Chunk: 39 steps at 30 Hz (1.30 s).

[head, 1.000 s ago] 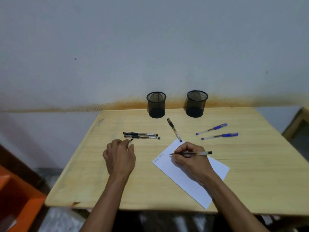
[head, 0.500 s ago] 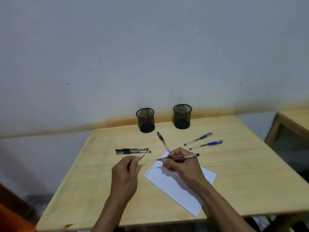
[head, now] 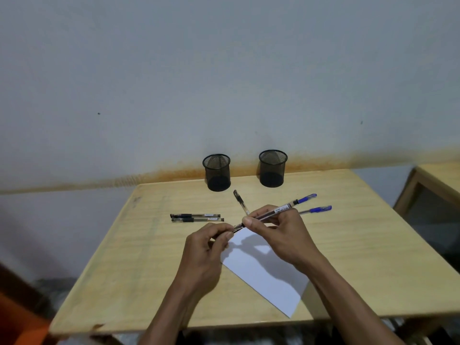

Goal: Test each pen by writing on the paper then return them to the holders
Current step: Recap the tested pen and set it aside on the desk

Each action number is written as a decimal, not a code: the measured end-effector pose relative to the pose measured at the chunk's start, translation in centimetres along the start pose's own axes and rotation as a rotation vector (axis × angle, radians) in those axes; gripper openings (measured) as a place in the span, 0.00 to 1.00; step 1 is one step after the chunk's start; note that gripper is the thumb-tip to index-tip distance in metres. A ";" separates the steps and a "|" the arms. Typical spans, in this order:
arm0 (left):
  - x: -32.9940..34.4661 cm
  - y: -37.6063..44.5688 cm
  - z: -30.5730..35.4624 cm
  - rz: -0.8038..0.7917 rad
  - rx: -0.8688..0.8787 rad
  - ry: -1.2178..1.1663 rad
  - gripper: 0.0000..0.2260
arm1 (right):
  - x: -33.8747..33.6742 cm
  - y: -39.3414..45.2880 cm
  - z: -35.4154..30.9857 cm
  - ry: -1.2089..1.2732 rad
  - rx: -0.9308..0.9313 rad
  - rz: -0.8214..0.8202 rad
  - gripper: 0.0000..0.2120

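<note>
Where apart before, hands [head: 283, 235] perhaps touching

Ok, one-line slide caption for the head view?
Both hands recap a black pen above the paper; both holders empty.

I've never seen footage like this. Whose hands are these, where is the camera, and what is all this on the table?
There is no machine here: a person wears a camera on the head, looking forward and down, so you see their own two arms. They are testing pens on paper.

The right hand holds a pen above the table, and the left hand pinches its dark tip end, perhaps fitting the cap; I cannot be sure.

On the wooden table lie a white sheet of paper, two black pens side by side, one more dark pen, and two blue-capped pens partly behind the hand. Two black mesh pen holders stand at the back near the wall, with no pens in sight inside.
</note>
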<state>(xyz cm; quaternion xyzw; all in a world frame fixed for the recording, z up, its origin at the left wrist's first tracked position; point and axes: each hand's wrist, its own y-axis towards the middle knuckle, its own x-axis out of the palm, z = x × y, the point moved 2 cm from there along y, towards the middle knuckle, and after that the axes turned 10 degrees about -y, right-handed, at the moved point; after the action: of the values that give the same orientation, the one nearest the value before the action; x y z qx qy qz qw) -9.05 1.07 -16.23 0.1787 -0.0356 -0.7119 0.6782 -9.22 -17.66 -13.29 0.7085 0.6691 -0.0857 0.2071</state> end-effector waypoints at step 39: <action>-3.3 3.2 -4.5 0.233 -0.181 0.391 0.14 | 2.5 2.1 2.0 -0.512 0.111 0.107 0.06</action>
<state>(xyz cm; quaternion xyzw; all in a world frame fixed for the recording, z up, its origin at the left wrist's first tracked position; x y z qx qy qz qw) -4.61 4.95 -18.77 0.2461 0.1400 -0.5809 0.7631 -6.65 -16.25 -15.69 0.7084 0.5508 -0.2877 0.3346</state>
